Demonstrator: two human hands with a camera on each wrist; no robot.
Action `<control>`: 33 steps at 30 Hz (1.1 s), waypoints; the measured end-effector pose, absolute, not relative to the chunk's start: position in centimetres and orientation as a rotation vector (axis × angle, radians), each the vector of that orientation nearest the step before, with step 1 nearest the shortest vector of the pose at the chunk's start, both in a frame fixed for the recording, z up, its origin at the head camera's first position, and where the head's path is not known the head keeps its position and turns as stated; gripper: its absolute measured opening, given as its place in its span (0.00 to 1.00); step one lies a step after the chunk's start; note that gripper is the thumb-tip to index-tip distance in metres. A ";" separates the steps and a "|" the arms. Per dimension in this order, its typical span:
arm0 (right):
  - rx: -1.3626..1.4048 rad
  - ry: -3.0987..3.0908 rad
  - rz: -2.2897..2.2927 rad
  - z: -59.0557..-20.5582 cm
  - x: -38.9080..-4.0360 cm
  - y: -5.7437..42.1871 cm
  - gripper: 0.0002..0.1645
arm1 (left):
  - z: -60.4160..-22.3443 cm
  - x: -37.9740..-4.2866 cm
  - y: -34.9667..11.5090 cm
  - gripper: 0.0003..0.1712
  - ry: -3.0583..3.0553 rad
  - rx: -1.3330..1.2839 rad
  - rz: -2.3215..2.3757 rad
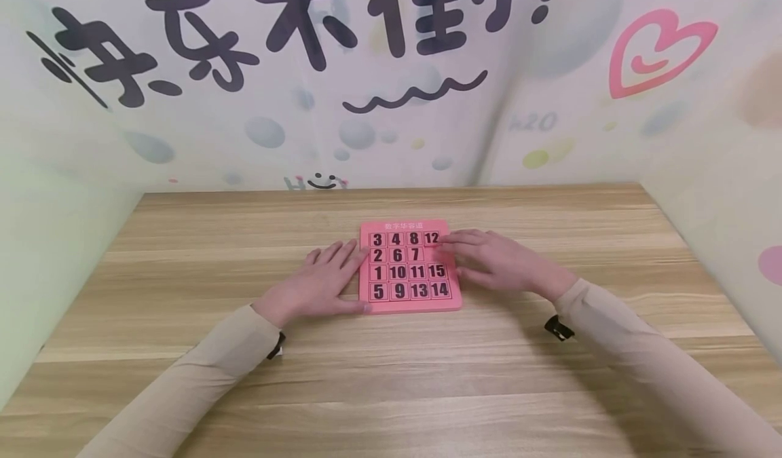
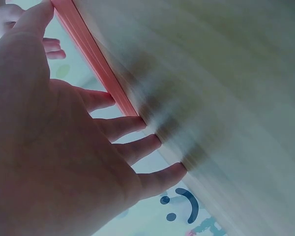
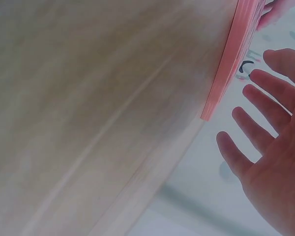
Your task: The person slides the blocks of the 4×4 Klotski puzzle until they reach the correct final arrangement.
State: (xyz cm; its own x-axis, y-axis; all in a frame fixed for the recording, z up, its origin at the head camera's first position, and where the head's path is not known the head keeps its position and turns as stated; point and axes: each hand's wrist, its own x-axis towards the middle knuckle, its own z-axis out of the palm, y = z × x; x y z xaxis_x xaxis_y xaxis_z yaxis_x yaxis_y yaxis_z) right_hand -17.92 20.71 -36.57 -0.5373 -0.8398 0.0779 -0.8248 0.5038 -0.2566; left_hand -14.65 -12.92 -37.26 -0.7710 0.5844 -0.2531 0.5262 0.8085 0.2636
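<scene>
Between the two hands lies the board, flat on the counter (image 1: 391,390). The left hand (image 1: 320,281) is spread and nearly straight, its thumb at the near corner of the board (image 1: 421,307) and its index fingertip along the side; it grips nothing, and its lie suggests it is there to steady the board. The right hand (image 1: 507,261) reaches in from the other side, palm down, with loosely extended, parted fingers and no hold on anything; their tips are beside the 12 (image 1: 431,238), though whether they press it I cannot tell. That placing seems to suit reaching the tiles (image 1: 398,273) from the side. Just below the 12, next to the 7 (image 1: 415,255), no tile shows.

The board is pink, squarish and thin, seemingly plastic, with lines along its edge; the tiles are small pink squares with bold dark numerals. Behind the hands come beige sleeves (image 1: 189,383), smooth and close-fitting. Around both hands runs the counter's streaked wood grain. Beyond them rises a pale backdrop (image 1: 232,136), softly creased like cloth.
</scene>
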 end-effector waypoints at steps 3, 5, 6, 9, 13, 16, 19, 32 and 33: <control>-1.497 2.679 -0.413 -36.7 -18.2 20.6 0.27 | -37.3 -14.7 -13.0 0.59 2.672 0.848 0.247; -1.492 2.686 -0.409 -36.9 -18.4 20.6 0.27 | -37.3 -14.7 -13.0 0.59 2.673 0.848 0.241; -1.486 2.689 -0.406 -37.0 -18.5 20.5 0.27 | -37.3 -14.7 -13.0 0.59 2.674 0.850 0.240; -1.446 2.692 -0.386 -37.0 -18.8 20.5 0.27 | -37.3 -14.7 -13.0 0.59 2.670 0.843 0.241; -1.408 2.686 -0.366 -36.9 -19.2 20.3 0.27 | -37.3 -14.7 -12.9 0.59 2.667 0.839 0.248; -1.401 2.684 -0.358 -36.8 -19.5 20.1 0.27 | -37.3 -14.7 -12.9 0.59 2.668 0.837 0.248; -1.382 2.688 -0.351 -36.7 -19.8 20.0 0.27 | -37.2 -14.7 -12.9 0.59 2.668 0.834 0.252; -1.342 2.692 -0.331 -36.2 -20.8 19.7 0.29 | -37.4 -14.8 -13.0 0.59 2.665 0.841 0.235; -1.341 2.693 -0.331 -36.2 -20.9 19.7 0.29 | -37.4 -14.8 -13.0 0.59 2.665 0.840 0.237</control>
